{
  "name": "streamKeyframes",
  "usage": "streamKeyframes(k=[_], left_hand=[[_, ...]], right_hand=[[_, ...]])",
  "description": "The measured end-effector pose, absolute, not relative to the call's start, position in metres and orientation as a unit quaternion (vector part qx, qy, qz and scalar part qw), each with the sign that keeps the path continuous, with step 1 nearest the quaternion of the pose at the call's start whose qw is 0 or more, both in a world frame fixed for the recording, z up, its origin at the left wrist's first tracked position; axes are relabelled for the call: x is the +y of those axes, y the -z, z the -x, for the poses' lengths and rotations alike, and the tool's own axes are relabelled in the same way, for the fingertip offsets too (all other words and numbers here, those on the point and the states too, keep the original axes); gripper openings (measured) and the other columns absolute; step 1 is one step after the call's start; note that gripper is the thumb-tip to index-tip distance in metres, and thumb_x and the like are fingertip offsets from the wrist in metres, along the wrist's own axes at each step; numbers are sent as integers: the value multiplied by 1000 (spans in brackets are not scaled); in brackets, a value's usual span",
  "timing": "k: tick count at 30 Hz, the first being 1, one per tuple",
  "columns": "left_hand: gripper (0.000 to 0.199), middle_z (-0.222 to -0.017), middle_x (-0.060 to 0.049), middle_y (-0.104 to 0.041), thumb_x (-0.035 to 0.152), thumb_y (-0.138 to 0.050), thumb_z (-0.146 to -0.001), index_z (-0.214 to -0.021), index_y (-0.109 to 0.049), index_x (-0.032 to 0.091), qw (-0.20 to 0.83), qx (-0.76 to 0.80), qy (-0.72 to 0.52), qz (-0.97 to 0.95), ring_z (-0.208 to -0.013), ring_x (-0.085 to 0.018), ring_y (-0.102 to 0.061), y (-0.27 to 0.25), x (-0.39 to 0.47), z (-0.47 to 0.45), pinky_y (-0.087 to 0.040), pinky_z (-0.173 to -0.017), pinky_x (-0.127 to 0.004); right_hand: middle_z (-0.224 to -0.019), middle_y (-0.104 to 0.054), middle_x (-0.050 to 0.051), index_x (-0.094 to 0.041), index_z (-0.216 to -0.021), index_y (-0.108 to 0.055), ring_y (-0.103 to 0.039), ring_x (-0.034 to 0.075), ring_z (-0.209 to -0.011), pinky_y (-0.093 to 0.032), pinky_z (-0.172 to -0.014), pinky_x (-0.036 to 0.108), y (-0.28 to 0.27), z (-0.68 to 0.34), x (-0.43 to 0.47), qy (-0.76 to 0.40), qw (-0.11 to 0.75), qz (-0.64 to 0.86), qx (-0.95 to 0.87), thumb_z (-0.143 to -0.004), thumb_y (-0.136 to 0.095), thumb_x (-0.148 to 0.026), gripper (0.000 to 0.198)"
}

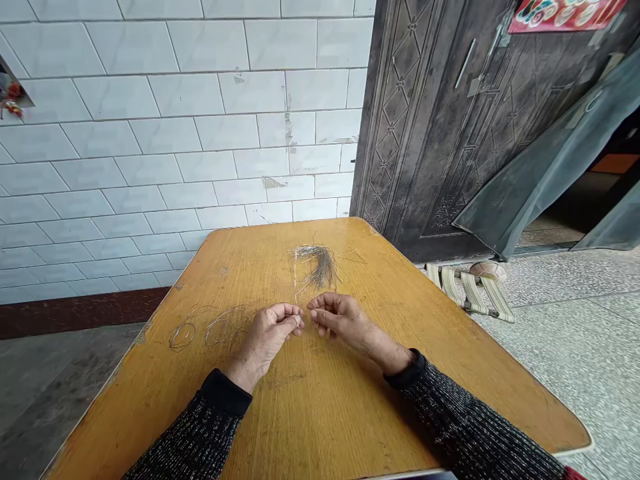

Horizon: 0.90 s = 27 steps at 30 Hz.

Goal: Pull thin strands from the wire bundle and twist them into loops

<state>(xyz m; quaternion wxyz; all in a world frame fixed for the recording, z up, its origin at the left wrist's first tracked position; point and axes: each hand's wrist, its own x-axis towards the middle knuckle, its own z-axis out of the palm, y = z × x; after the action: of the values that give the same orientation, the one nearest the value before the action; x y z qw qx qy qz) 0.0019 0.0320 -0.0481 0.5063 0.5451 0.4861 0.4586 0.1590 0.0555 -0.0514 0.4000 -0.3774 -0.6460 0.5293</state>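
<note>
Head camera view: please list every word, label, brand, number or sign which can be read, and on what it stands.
None can be read.
Red patterned sheet on the dark grey carved door: cut off, no letters legible.
Colourful picture on the white tiled wall: cut off, no letters legible.
Silver thin-wire bundle on the yellow-brown wooden table: no writing visible.
</note>
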Motion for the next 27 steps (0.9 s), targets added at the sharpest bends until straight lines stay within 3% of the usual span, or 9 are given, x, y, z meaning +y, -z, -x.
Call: streamKeyframes(k=[5,13,17,27], left_hand=[[16,-74,-2,-60,27,-64,-65,-74,-61,14,551,449,-494,-500,-64,-10,-52,49,34,1,-34,-52,-20],[16,-65,1,-56,14,-67,-61,-76,-61,15,696,375,-479,-381,-54,-5,-47,52,38,7,-30,-48,-16],[14,-68,0,-58,16,-67,-63,-76,-62,16,708,364,-467,-385,-56,-6,-49,56,40,9,-35,-52,-17],[16,-70,0,-62,16,-73,-61,-74,-64,15,718,298,-485,-400,-63,-6,-53,53,37,4,-41,-63,-19]], right_hand=[[-60,-54,-4,-14,-72,-57,-45,3,-43,-33,-38,15,46,-156,49,-609,413,333,-590,-69,-62,-43,30],[-59,-56,-4,-13,-73,-59,-47,3,-44,-38,-40,14,49,-153,46,-674,443,307,-505,-66,-68,-37,27],[-64,-58,-2,-12,-74,-60,-47,3,-45,-39,-40,14,51,-152,47,-719,451,281,-447,-65,-70,-35,26],[-52,-46,-8,-12,-68,-57,-32,0,-37,-33,-36,12,41,-154,44,-763,460,274,-362,-66,-66,-25,16]])
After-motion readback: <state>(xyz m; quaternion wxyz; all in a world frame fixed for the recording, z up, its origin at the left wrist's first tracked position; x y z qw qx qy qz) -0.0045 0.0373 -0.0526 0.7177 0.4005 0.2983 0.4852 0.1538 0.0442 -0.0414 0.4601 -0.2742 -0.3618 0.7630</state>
